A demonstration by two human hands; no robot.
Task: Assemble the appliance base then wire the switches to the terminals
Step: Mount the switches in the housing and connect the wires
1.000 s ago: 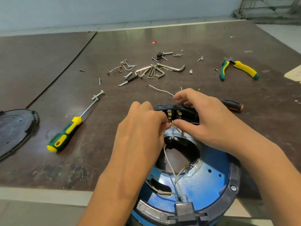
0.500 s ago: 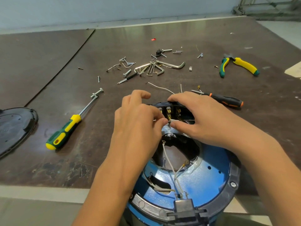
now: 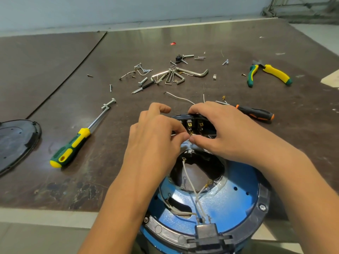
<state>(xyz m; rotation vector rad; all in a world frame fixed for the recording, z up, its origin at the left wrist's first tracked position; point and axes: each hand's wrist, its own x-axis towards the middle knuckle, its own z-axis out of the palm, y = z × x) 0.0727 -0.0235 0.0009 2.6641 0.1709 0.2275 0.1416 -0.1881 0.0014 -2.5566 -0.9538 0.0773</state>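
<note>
The blue round appliance base (image 3: pixel 236 204) stands upside down at the table's near edge, its open centre showing white wires (image 3: pixel 190 184) with ring terminals. A black switch block (image 3: pixel 194 123) with brass terminals sits on its far rim. My left hand (image 3: pixel 156 140) pinches a thin wire end at the terminals, index finger raised over the block. My right hand (image 3: pixel 218 132) grips the block from the right, thumb and fingertip meeting my left fingers at a brass terminal. A black terminal housing (image 3: pixel 207 233) sits on the near rim.
A green-yellow screwdriver (image 3: pixel 73 149) lies left of the base, an orange-black one (image 3: pixel 256 113) behind my right hand. Hex keys and loose screws (image 3: pixel 172 76) are scattered mid-table, with green-yellow pliers (image 3: pixel 269 74) far right. A black cover plate (image 3: pixel 14 142) lies at the left edge.
My left index finger has lifted over the block's top. My right hand has closed in lower on the block, its thumb now meeting my left fingertips at the terminal.
</note>
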